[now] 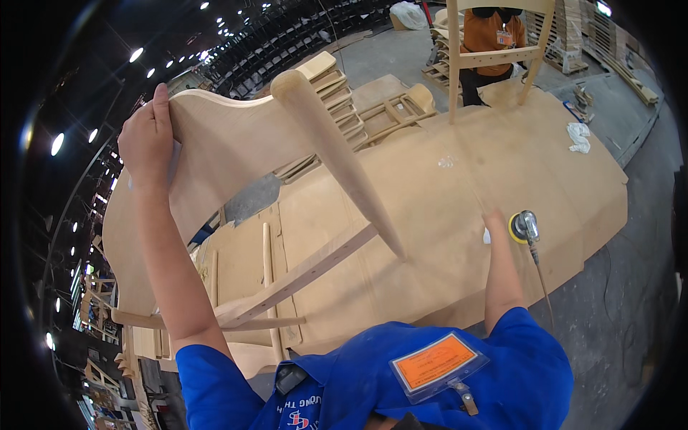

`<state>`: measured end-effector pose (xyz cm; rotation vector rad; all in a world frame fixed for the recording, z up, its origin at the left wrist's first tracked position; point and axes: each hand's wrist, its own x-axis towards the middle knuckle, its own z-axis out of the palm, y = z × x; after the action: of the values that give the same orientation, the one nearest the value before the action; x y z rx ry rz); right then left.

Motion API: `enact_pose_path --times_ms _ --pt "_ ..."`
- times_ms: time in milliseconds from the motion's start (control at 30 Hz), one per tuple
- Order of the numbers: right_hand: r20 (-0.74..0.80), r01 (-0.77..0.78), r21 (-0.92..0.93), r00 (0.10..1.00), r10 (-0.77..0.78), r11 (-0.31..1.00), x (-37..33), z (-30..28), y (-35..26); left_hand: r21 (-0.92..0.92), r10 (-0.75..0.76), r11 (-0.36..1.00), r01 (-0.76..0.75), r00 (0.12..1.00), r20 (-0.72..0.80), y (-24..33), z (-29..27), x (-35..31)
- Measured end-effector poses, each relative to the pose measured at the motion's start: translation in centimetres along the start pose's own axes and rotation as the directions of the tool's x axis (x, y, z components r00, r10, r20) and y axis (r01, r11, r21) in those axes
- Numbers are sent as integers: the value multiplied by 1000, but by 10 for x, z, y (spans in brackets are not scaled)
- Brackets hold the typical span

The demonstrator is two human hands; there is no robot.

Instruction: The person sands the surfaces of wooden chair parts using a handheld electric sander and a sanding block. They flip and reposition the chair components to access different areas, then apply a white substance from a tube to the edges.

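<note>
My left hand point(147, 140) is closed around the upper edge of a curved wooden backrest, thumb upward. A bit of white material point(174, 161) shows under its palm. The backrest belongs to a pale, unfinished wooden chair point(337, 161), whose tapered leg slants down to the covered worktable point(423, 193). A drilled rail point(301, 276) joins that leg low down. Farther right, my right hand point(494, 218) reaches over the table, small and blurred, its fingers not clear. A small white piece point(487, 236) shows at it. Close by lies a sander point(527, 226) with a yellow pad.
Across the table stands another chair frame point(494, 57), with a person in an orange-brown shirt point(491, 43) behind it. Stacked wooden parts point(333, 93) rise beyond the table's far edge. A crumpled white cloth point(578, 137) lies far right. The sander's cord point(543, 283) hangs over the near edge.
</note>
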<state>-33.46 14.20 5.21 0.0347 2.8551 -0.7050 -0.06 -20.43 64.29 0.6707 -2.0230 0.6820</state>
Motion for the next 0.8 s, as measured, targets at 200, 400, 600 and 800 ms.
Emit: enact_pose_path --times_ms 200,400,600,800 --pt "249 -94 -13 964 94 996 -3 55 47 54 19 999 -7 975 -220 6 23 -4" --pt "294 -155 117 949 115 981 -14 50 33 53 -27 998 40 974 -224 6 31 -4" --pt "309 -109 819 911 -273 564 -39 -27 -51 42 -21 999 33 966 -259 4 35 -5" --pt "-113 327 931 681 -724 162 -105 -215 -175 -4 22 1000 -25 937 -348 2 39 -5"
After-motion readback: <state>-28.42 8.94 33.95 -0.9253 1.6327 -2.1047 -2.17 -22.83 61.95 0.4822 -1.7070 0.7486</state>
